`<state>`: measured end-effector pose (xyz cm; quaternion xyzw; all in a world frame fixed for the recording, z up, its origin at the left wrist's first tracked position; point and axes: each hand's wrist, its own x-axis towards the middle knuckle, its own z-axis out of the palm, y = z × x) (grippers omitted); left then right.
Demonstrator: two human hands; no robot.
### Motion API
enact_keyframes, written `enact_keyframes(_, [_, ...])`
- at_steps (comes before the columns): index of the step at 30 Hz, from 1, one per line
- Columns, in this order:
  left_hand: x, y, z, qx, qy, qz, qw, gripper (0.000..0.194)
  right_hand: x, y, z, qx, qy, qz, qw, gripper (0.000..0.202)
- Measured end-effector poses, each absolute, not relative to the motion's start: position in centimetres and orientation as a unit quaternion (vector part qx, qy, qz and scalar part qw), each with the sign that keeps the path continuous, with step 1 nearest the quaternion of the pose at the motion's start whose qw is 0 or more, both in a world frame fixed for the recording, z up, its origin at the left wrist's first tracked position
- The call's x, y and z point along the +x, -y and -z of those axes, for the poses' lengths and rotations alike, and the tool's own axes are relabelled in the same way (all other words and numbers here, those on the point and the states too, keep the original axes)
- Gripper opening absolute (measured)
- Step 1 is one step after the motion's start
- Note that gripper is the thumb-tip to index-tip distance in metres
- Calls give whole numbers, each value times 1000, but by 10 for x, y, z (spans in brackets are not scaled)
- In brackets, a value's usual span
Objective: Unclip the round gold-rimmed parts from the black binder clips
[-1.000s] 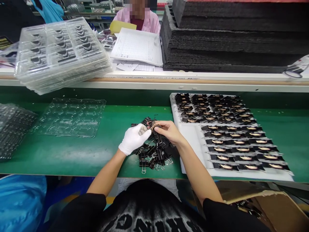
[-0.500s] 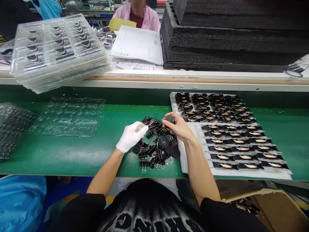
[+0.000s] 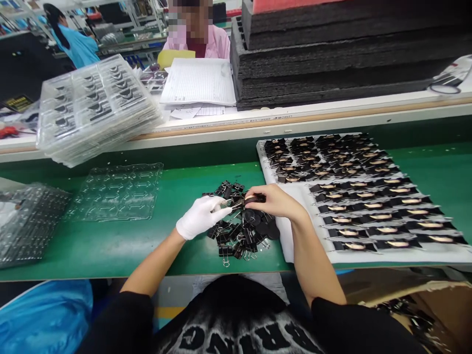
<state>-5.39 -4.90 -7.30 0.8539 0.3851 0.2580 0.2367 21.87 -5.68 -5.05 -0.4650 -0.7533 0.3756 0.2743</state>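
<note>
My left hand [image 3: 201, 218], in a white glove, pinches the wire handles of a black binder clip [image 3: 238, 203]. My bare right hand [image 3: 276, 200] grips a round dark disc [image 3: 253, 199], seen nearly edge-on, right against the clip's jaws. Whether the clip has closed on the disc is hidden by the fingers. Beneath both hands lies a heap of black binder clips [image 3: 225, 237] with silver handles. Several loose black discs [image 3: 268, 227] lie at the heap's right side. On a white foam sheet [image 3: 295, 204] to the right stand rows of clipped discs [image 3: 381, 216].
A clear plastic tray [image 3: 120, 191] lies on the green table at left, near stacked clear trays [image 3: 31, 221]. On the shelf are more trays [image 3: 96, 108], papers [image 3: 199, 81] and black foam blocks [image 3: 332, 59]. A person in pink [image 3: 217, 42] sits opposite. A cardboard box [image 3: 446, 309] is below right.
My hands have come together, bringing the binder clip to the disc. The disc has turned from facing up to nearly edge-on. The camera view has tilted.
</note>
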Motion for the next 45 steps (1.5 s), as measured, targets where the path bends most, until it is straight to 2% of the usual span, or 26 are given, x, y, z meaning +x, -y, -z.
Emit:
enact_keyframes(8, [-54,41,53,904,-323,-218,174,34,220,57,47,-444,762,-390,267,16])
enact_keyframes(18, [-46,36,52,908,-318,-208,177,37,221,56,51,-479,765,-347,252,12])
enact_keyframes(21, [-44,32,53,892,-328,-207,234,36,222,55,54,-474,770,-323,280,10])
enact_keyframes(23, [-42,31,54,856,-355,-215,307,42,222,54,57,-457,781,-280,319,7])
enact_keyframes(25, [-38,33,55,791,-394,-235,406,52,219,52,61,-429,804,-178,372,4])
enact_keyframes(28, [-31,37,57,669,-430,-247,554,66,211,49,67,-361,832,36,420,16])
enact_keyframes(30, [-28,40,58,625,-433,-240,603,68,206,48,70,-314,841,135,419,20])
enact_keyframes(32, [-31,41,59,623,-420,-251,610,62,202,49,72,-311,841,166,411,29])
enact_keyframes(35, [-42,40,61,650,-408,-292,570,51,203,49,74,-414,813,94,399,60])
enact_keyframes(38, [-52,39,64,659,-443,-299,529,42,205,48,77,-477,778,-77,401,78])
enact_keyframes(43, [-58,34,70,660,-457,-293,520,33,201,43,81,-442,679,-346,473,67])
enact_keyframes(45, [-59,33,74,672,-444,-291,517,35,198,43,81,-400,668,-419,467,59])
